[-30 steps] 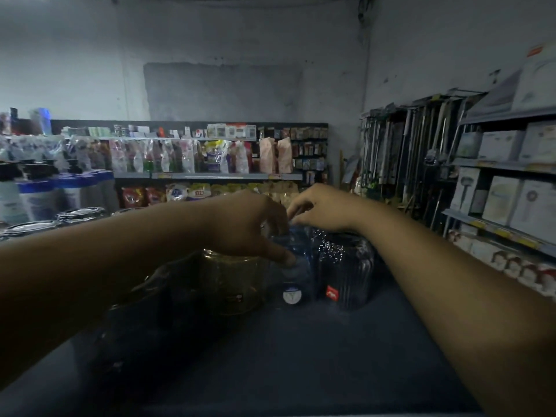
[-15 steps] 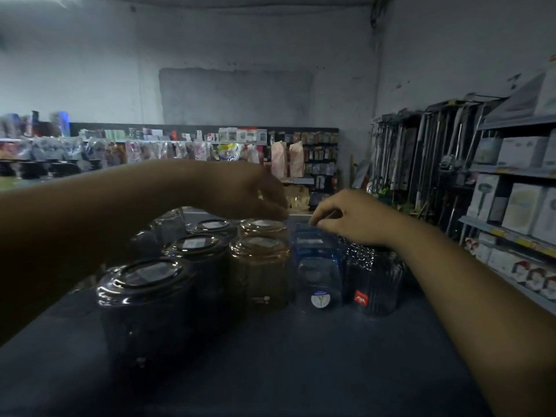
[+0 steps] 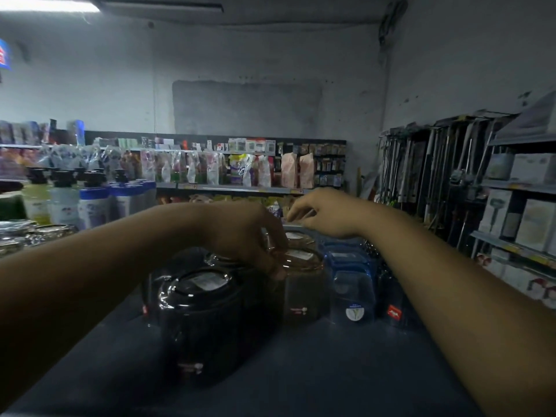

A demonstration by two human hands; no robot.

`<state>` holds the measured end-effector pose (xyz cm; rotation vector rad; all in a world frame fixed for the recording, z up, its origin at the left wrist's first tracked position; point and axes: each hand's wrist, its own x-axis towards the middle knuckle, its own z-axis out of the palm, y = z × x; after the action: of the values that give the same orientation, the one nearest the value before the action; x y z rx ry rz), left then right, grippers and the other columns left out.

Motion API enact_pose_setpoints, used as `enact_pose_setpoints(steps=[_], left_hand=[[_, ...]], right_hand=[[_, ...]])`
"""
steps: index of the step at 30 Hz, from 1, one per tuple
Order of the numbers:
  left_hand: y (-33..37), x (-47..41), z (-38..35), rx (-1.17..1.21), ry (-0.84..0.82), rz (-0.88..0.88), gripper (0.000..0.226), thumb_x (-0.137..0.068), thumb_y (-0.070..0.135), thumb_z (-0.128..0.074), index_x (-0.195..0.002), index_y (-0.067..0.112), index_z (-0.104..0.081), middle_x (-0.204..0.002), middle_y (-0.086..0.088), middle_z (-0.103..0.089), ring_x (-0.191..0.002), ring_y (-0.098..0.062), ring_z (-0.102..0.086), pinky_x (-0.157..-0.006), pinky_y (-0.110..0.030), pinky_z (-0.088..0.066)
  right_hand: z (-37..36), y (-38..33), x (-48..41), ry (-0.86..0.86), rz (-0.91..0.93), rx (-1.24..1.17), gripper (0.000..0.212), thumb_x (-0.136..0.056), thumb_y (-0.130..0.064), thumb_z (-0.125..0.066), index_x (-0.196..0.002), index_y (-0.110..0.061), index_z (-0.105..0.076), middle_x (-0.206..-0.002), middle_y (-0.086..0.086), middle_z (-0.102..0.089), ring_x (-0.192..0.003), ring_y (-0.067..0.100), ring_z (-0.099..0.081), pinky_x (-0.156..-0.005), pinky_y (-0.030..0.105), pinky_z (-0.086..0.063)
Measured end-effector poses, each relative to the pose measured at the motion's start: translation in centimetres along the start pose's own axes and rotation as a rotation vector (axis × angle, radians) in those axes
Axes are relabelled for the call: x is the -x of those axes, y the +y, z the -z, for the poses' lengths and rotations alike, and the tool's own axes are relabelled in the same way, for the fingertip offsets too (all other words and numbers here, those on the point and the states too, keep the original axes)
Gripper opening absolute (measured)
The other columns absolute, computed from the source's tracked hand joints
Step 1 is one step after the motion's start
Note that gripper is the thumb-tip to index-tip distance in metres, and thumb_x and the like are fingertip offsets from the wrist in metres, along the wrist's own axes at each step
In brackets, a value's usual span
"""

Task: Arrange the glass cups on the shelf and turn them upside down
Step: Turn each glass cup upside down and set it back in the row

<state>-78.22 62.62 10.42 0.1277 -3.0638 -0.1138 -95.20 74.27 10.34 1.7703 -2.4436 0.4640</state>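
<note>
Several glass cups stand upside down in rows on the dark shelf top. From left to right I see a smoky dark cup at the front, an amber cup, a blue cup and a clear ribbed cup with a red label. My left hand reaches over the dark cups, its fingers curled down round the top of a cup just left of the amber one. My right hand hovers above the back cups with loosely curled fingers, holding nothing.
Blue-capped bottles and more glassware stand to the left. Packaged goods fill the back shelves. Boxes sit on the right-hand shelves, beside a rack of hanging tools.
My left hand has dropped from above the cups onto a cup top. My right hand has lifted off the blue cups and hovers higher. The view has tilted up.
</note>
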Motion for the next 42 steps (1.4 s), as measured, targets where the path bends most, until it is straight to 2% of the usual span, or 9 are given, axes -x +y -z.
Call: enact_pose_setpoints(steps=[4, 12, 17, 22, 25, 31, 33, 36, 42], left_hand=[[-0.2, -0.2, -0.1, 0.012, 0.002, -0.02, 0.054, -0.078, 0.048, -0.082, -0.127, 0.031, -0.068, -0.127, 0.016, -0.066, -0.109, -0.006, -0.065, -0.094, -0.027, -0.05], [-0.2, 0.8, 0.0, -0.016, 0.015, -0.043, 0.048, -0.086, 0.046, -0.074, -0.131, 0.03, -0.066, -0.128, 0.011, -0.066, -0.112, -0.007, -0.064, -0.099, -0.034, -0.052], [0.8, 5.9, 0.4, 0.136, 0.327, -0.078, 0.035, -0.09, 0.049, -0.064, -0.121, 0.033, -0.068, -0.118, 0.021, -0.068, -0.104, 0.013, -0.062, -0.085, -0.016, -0.052], [1.3, 12.8, -3.2, 0.178, 0.83, -0.076, 0.018, -0.091, 0.041, -0.067, -0.107, 0.032, -0.071, -0.099, 0.019, -0.067, -0.092, 0.001, -0.065, -0.074, -0.016, -0.053], [0.8, 15.4, -6.6, 0.184, 0.945, 0.018, 0.014, -0.093, 0.041, -0.069, -0.104, 0.033, -0.068, -0.091, 0.019, -0.063, -0.079, -0.004, -0.065, -0.064, -0.021, -0.054], [-0.5, 16.6, -10.1, 0.392, 0.927, 0.125, 0.043, -0.082, 0.066, -0.061, -0.116, 0.039, -0.057, -0.092, 0.016, -0.067, -0.078, -0.002, -0.069, -0.061, -0.02, -0.055], [-0.8, 16.6, -10.6, 0.455, 0.861, 0.13, 0.053, -0.079, 0.072, -0.062, -0.121, 0.04, -0.055, -0.095, 0.021, -0.071, -0.08, 0.003, -0.071, -0.064, -0.016, -0.056], [-1.1, 16.6, -11.0, 0.582, 0.749, 0.097, 0.064, -0.074, 0.061, -0.072, -0.131, 0.036, -0.055, -0.094, 0.022, -0.074, -0.08, 0.003, -0.073, -0.067, -0.016, -0.058], [-2.0, 17.7, -11.0, 0.614, 0.681, 0.039, 0.066, -0.077, 0.027, -0.085, -0.135, 0.037, -0.054, -0.104, 0.01, -0.074, -0.085, -0.006, -0.075, -0.075, -0.032, -0.063]], right_hand=[[-1.4, -0.2, -0.1, -0.011, -0.009, 0.02, 0.025, -0.097, -0.012, -0.061, -0.116, -0.02, -0.075, -0.123, 0.0, -0.071, -0.108, 0.014, -0.065, -0.098, 0.037, -0.054], [-3.0, 0.4, 0.6, 0.059, 0.009, -0.019, 0.023, -0.098, -0.013, -0.061, -0.114, -0.019, -0.076, -0.118, -0.001, -0.072, -0.101, 0.01, -0.064, -0.078, 0.019, -0.046], [-2.9, -0.6, 1.4, 0.109, 0.032, -0.006, 0.022, -0.099, -0.018, -0.061, -0.115, -0.022, -0.075, -0.12, -0.002, -0.071, -0.103, 0.01, -0.063, -0.086, 0.025, -0.046], [-1.4, -4.3, 3.5, 0.119, 0.089, 0.037, 0.022, -0.099, -0.021, -0.061, -0.117, -0.025, -0.073, -0.12, -0.005, -0.07, -0.102, 0.009, -0.063, -0.088, 0.029, -0.051], [-0.9, -7.5, 6.5, 0.191, 0.147, 0.013, 0.019, -0.098, -0.025, -0.064, -0.114, -0.027, -0.073, -0.111, -0.013, -0.069, -0.096, 0.002, -0.063, -0.085, 0.025, -0.051], [-5.6, -12.3, 12.9, 0.296, -0.005, -0.303, 0.008, -0.09, -0.033, -0.072, -0.093, -0.027, -0.067, -0.077, -0.008, -0.069, -0.066, 0.001, -0.063, -0.061, 0.015, -0.05], [-7.8, -12.6, 13.5, 0.251, -0.102, -0.466, 0.015, -0.089, -0.039, -0.072, -0.099, -0.032, -0.062, -0.082, -0.007, -0.072, -0.066, 0.004, -0.067, -0.064, 0.027, -0.056], [-9.5, -12.9, 13.6, 0.165, -0.151, -0.629, 0.029, -0.085, -0.048, -0.074, -0.109, -0.039, -0.06, -0.095, -0.015, -0.073, -0.068, -0.006, -0.065, -0.061, 0.017, -0.049], [-10.6, -13.4, 13.8, 0.165, -0.141, -0.685, 0.063, -0.067, -0.061, -0.085, -0.121, -0.044, -0.056, -0.114, -0.027, -0.069, -0.106, -0.009, -0.063, -0.092, 0.023, -0.053]])
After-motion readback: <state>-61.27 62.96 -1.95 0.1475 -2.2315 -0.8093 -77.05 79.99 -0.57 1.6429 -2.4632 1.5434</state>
